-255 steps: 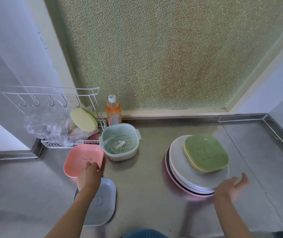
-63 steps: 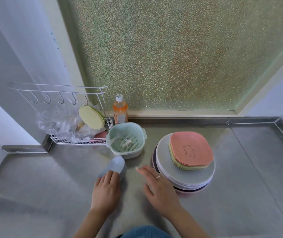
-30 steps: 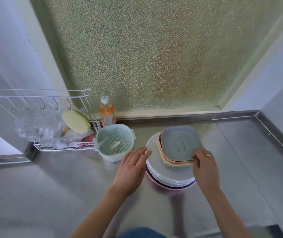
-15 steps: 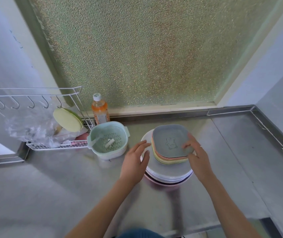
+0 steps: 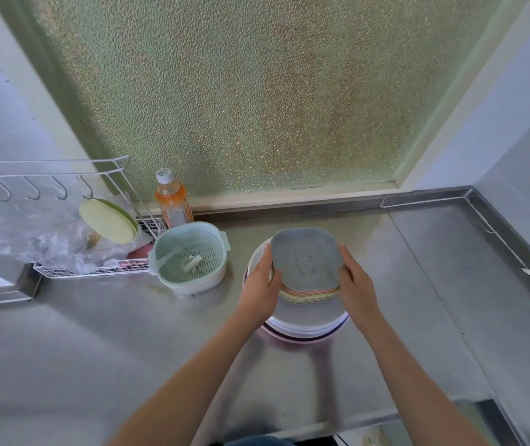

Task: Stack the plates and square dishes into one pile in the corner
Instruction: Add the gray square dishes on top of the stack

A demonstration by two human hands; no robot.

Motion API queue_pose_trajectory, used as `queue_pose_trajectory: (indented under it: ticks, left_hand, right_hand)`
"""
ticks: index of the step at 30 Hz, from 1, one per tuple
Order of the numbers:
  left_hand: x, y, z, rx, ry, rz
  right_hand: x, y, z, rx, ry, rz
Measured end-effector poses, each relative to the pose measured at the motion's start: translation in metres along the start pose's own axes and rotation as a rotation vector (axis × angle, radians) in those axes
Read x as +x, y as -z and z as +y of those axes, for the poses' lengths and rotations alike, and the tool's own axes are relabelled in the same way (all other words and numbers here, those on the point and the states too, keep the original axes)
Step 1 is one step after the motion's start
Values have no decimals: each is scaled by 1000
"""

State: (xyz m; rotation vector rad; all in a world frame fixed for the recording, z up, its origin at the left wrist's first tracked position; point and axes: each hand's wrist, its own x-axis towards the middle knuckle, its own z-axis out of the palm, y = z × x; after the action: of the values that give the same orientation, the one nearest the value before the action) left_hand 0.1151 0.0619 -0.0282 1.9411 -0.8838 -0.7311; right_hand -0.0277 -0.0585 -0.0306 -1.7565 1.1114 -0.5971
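Observation:
A grey square dish (image 5: 305, 252) with a bear drawing tops a pile of pink, yellow and green square dishes (image 5: 308, 292). That pile rests on a stack of round white and pink plates (image 5: 305, 321) on the steel counter (image 5: 128, 349). My left hand (image 5: 260, 284) presses against the left side of the square pile with straight fingers. On the opposite side, my right hand (image 5: 355, 284) presses in the same way. The whole stack stands mid-counter, left of the back right corner (image 5: 463, 196).
A mint strainer basket (image 5: 189, 262) stands just left of the plates. Behind it is an orange drink bottle (image 5: 173, 201). A white wire rack (image 5: 96, 272) at the left holds a yellow-green lid (image 5: 107, 222) and a plastic bag (image 5: 38, 239). Raised steel edging borders the counter's right side.
The pink and grey dishes went onto the pile. In the last second my left hand moved from beside the plates onto the square pile's left side, and my right hand settled on its right side.

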Motion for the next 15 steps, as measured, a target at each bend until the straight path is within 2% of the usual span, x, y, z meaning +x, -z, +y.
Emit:
queue_pose_trajectory:
  ticks: [4,7,11,15]
  left_hand:
    - [-10,3,-20,-102,139,125]
    - [-20,2,-37,-174,256,212]
    - [-20,-11,-50,-238,373,137]
    - [-8,-32,-82,-318,422,186]
  right_hand:
    - [-5,9,19,132,-113,60]
    - [-13,9,39,86,-235,-13]
    - [-16,3,55,95,-224,-113]
    - [-10,6,57,95,-213,-168]
